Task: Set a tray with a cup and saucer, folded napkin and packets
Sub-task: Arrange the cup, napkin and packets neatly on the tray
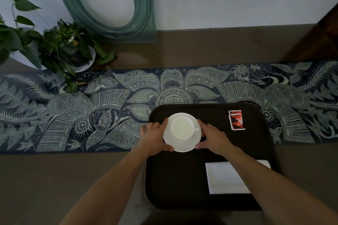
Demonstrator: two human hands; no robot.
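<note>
Both hands, left (155,138) and right (213,138), grip the saucer (182,145) bearing the cup (182,127), seemingly resting at the tray's (173,179) ten o'clock.

Napkin (225,177) partly under right forearm, packets' (236,120) print unreadable, plant (54,45) cropped left

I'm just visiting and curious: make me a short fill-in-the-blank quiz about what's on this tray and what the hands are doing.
1. The white cup stands on a white ____.
2. The left hand and the right hand each grip one side of the ____.
3. The red packets lie in the far right corner of the dark ____.
4. The folded napkin on the tray is ____ in colour.

Missing words: saucer; saucer; tray; white
</note>
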